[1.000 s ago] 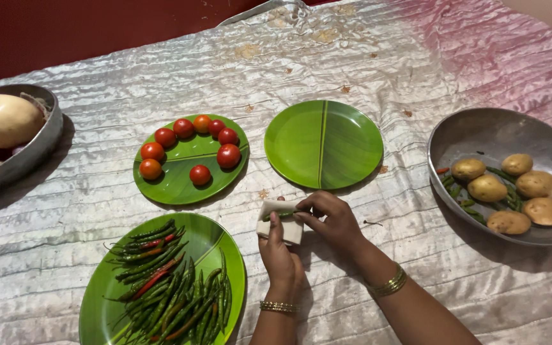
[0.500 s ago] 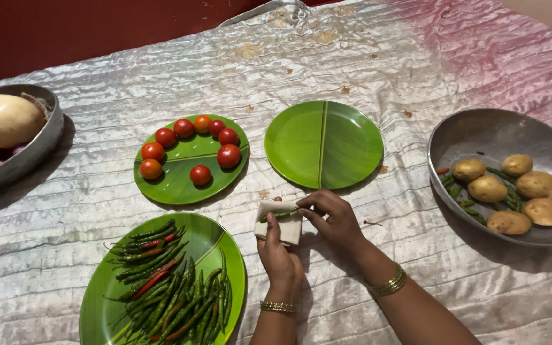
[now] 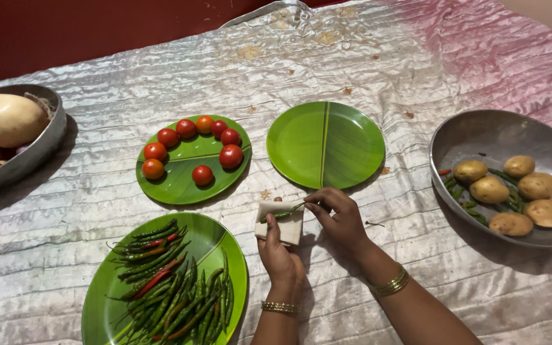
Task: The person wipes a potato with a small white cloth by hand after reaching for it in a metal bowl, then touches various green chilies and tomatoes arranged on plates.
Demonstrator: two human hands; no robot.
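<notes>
- Cloth [image 3: 365, 70], silvery and crinkled with a pink tinge at its far right, covers the table under both hands and everything else.
- Metal pan [image 3: 493, 131], well to the right of the grip, holds brown potatoes [image 3: 488, 189] and a few green chillies.
- Metal bowl [image 3: 45, 144], far to the left of the grip, holds a large pale gourd [image 3: 4, 119] and small red pieces at its edge.
- Green plate of chillies [image 3: 222, 246], just left of the left wrist, carries a heap of green and red chillies [image 3: 164, 287].
- Green plate of tomatoes [image 3: 177, 182], beyond the grip and to its left, carries eight red and orange tomatoes [image 3: 230, 156].
- Bare green plate [image 3: 325, 144], leaf-patterned, lies just beyond the grip.
- Right hand [image 3: 340, 220], with gold bangles at the wrist, has thumb and fingertips pinched on the stalk end of a single green chilli [image 3: 281, 214].
- Left hand [image 3: 280, 255], also wearing a bangle, is closed on a folded pale cloth pad [image 3: 280, 223], thumb on top.
- Single green chilli lies across the top of the pad, between the two hands, touching both pad and right fingertips.
</notes>
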